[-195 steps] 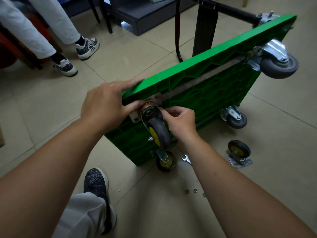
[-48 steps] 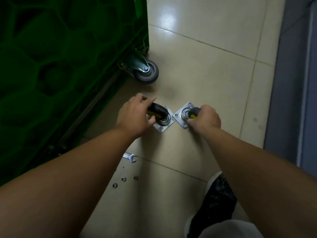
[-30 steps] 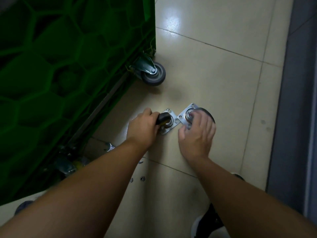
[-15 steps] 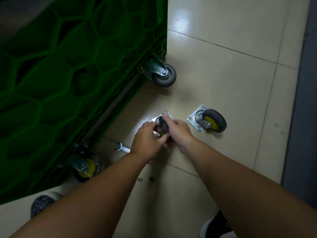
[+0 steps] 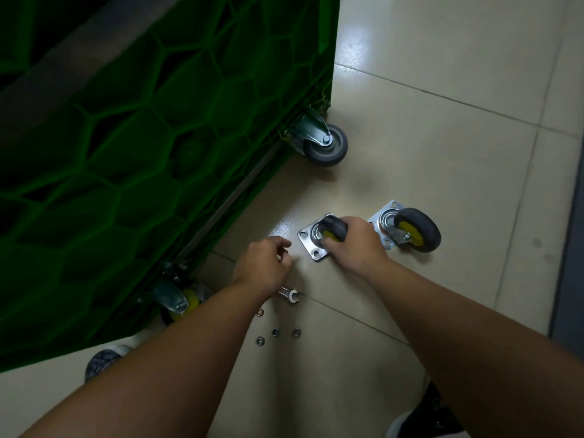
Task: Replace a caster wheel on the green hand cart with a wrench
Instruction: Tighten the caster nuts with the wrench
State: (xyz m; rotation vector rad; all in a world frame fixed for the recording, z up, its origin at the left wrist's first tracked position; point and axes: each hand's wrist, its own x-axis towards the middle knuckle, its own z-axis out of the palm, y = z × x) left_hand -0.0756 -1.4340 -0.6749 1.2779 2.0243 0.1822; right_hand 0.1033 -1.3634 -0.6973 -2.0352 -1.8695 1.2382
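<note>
Gripping a loose caster (image 5: 312, 248) by its wheel, the right hand (image 5: 357, 248) holds it on the floor near the green cart (image 5: 158, 153). The left hand (image 5: 262, 263) hovers nearer the cart, fingers loosely curled, holding nothing. A second caster (image 5: 414, 233) lies farther from the cart. The wrench (image 5: 289, 294) and nuts (image 5: 275, 332) lie near it.

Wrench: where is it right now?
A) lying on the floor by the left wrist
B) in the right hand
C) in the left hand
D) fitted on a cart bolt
A: the wrench lies on the floor beside the left wrist, in neither hand. The right hand grips a loose caster, and the left hand shows nothing in it.
</note>
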